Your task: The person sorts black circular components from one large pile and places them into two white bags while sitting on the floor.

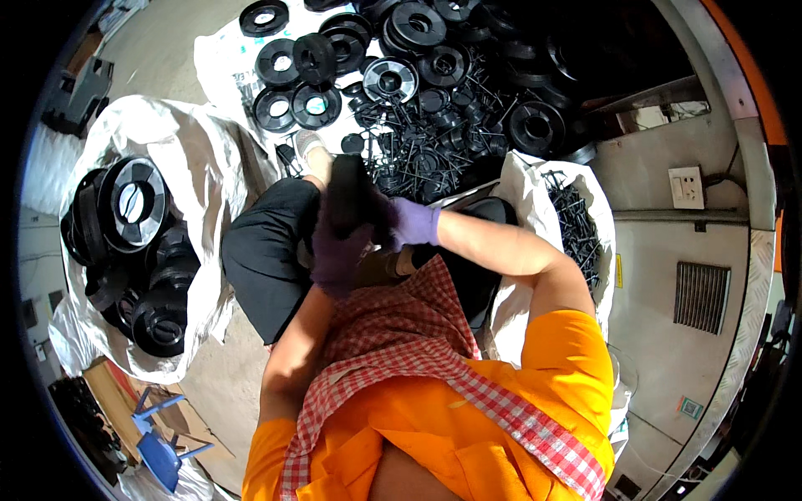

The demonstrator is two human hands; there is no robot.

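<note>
Both my hands wear purple gloves and meet in front of my lap. My left hand [338, 255] is closed round a black plastic spool [347, 179], which is tilted up and seen nearly edge-on. From the right, my right hand [411, 224] reaches to the spool's lower side. Its fingers look closed, but they lie in dark shadow, and what they pinch is hidden. Just beyond my hands lies a heap of black sprue pieces [426, 163], thin sticks mixed with small round caps.
Black spools [418, 25] pile up at the back on a white sheet [225, 63]. A white sack [142, 117] of spools stands at left, another sack [514, 292] of black sticks at right. A blue stool [159, 455] is at lower left, a metal cabinet [647, 275] at right.
</note>
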